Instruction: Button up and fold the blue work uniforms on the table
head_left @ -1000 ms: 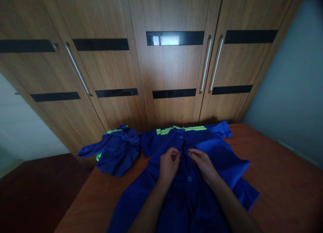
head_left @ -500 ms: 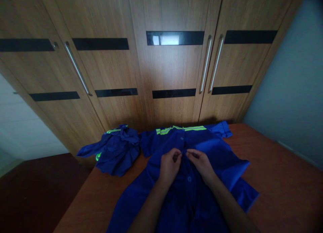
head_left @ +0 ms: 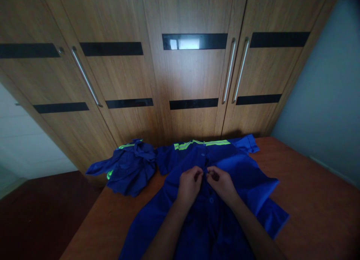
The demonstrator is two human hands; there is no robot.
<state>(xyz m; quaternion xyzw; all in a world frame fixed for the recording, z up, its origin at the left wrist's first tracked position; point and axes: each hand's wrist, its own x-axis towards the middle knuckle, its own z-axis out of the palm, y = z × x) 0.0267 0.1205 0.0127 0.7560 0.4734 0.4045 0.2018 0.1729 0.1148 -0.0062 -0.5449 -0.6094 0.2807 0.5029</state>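
Note:
A blue work coat with yellow-green reflective strips across its top lies spread out, its collar end away from me. My left hand pinches the coat's front edge near the middle. Close beside it, my right hand pinches the other side of the same front opening. A button shows above my hands, and a second button lies below them. Whatever sits between my fingertips is hidden.
To the left, a crumpled blue garment with reflective trim rests on the brown wooden table. A wooden wardrobe with metal handles stands behind the table. At the right is a pale wall.
My right hand's fingers have curled in more tightly at the front opening. My left hand stays almost where it was, and the coat has barely shifted.

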